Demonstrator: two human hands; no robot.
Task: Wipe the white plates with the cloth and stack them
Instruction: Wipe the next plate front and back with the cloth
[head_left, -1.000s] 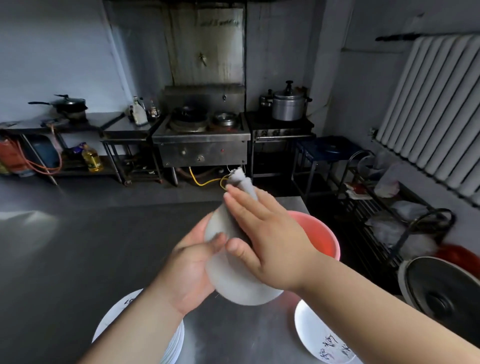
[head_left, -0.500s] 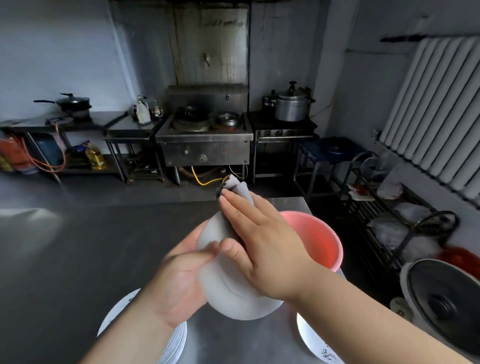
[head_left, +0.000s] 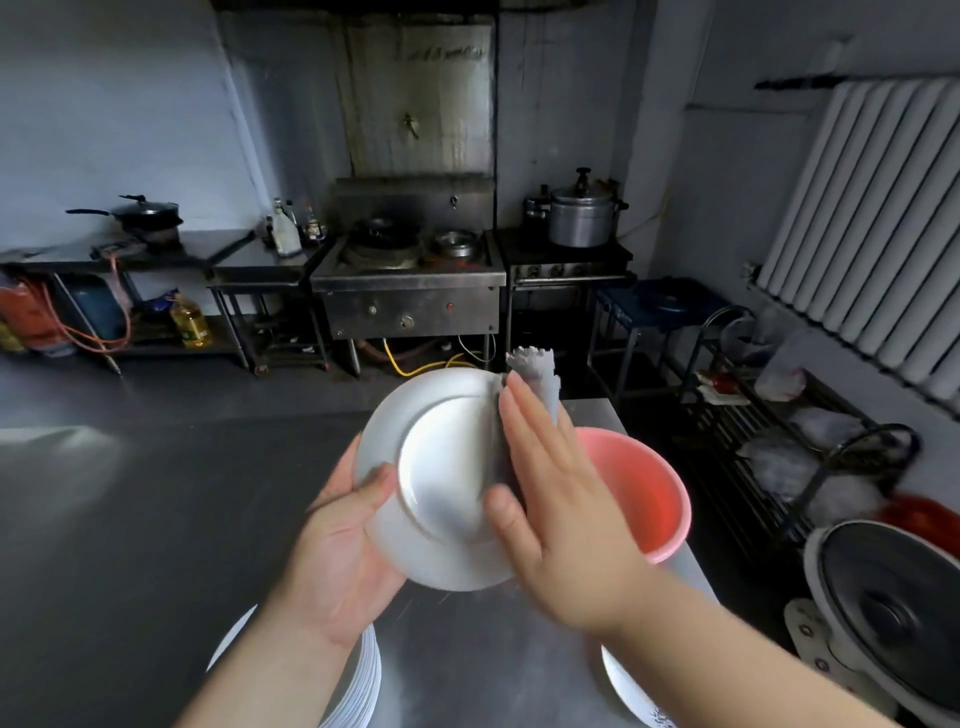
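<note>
My left hand (head_left: 337, 545) grips a white plate (head_left: 441, 467) by its lower left rim, thumb over the edge, and holds it tilted above the steel table (head_left: 130, 519). The plate's underside with its foot ring faces me. My right hand (head_left: 561, 499) presses a grey cloth (head_left: 535, 374) flat against the plate's right rim, fingers straight; the cloth's frayed end sticks up past my fingertips. A stack of white plates (head_left: 363, 686) sits under my left forearm. Another white plate (head_left: 628, 691) with dark markings lies under my right forearm.
A pink plastic basin (head_left: 649, 493) stands just right of the held plate. A floor fan (head_left: 893, 613) and a wire rack (head_left: 779, 441) are off the table's right edge. Stove (head_left: 410, 280), pressure cooker (head_left: 582, 213) and side tables line the far wall.
The plate has turned so its round underside faces me and has risen a little. My right hand with the cloth has slid from the plate's middle to its right rim.
</note>
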